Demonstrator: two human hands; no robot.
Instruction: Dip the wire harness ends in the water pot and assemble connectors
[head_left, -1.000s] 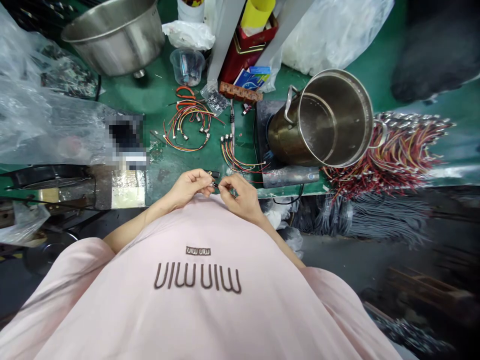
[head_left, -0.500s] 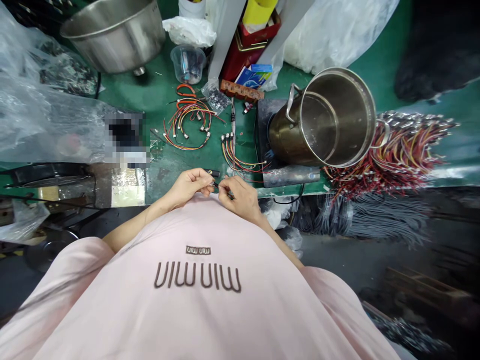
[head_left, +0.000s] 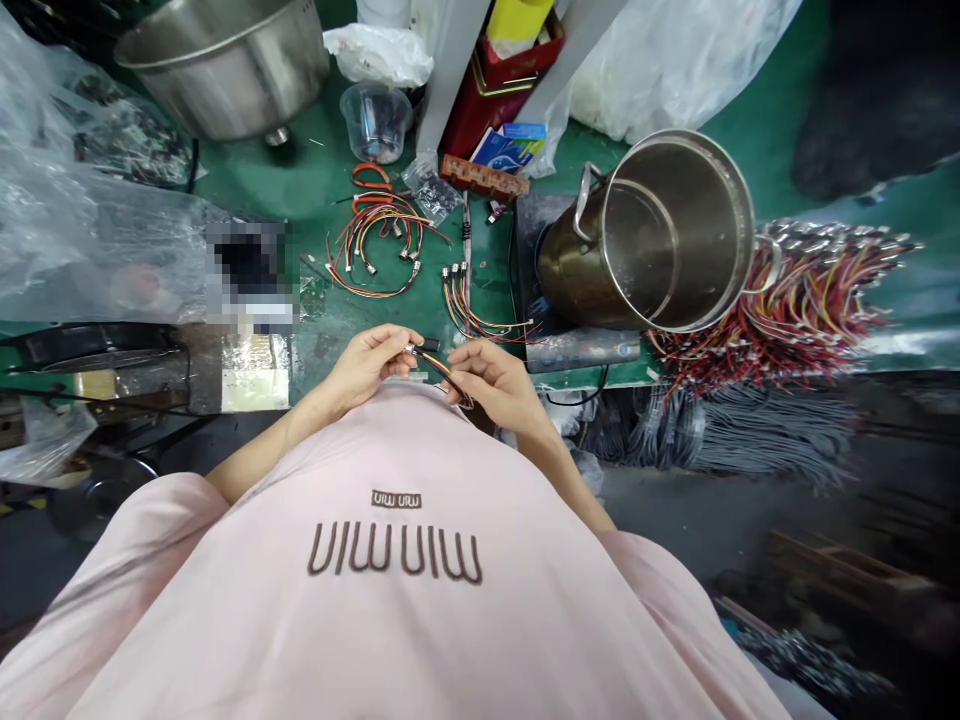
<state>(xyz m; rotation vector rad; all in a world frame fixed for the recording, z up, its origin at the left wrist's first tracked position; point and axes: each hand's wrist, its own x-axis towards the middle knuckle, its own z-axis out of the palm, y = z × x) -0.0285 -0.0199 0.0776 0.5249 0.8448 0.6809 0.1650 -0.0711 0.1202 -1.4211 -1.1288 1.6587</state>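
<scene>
At the bench's front edge, my left hand (head_left: 371,365) pinches the connector end of a short wire harness (head_left: 435,364) with red, yellow and black wires. My right hand (head_left: 496,385) has its thumb and fingers loosely around the other end of these wires, near my shirt. Just behind the fingertips lies a small black piece (head_left: 429,345); whether it touches the harness I cannot tell. Beyond the hands, several similar harnesses (head_left: 480,318) lie in a row with metal-ended connectors. A looser bunch of harnesses (head_left: 375,290) curves to their left, beside orange-handled scissors (head_left: 371,178).
A tall steel pot (head_left: 577,270) stands tilted in view on a dark hotplate (head_left: 585,350) at the right. Past it lies a large heap of red and yellow wires (head_left: 817,310). A steel basin (head_left: 232,80) and a clear plastic tub (head_left: 376,125) are at the back left.
My hands have drawn apart, the left slightly leftward and the right slightly rightward. More of the harness now shows between them, and the right fingers have loosened from a tight pinch.
</scene>
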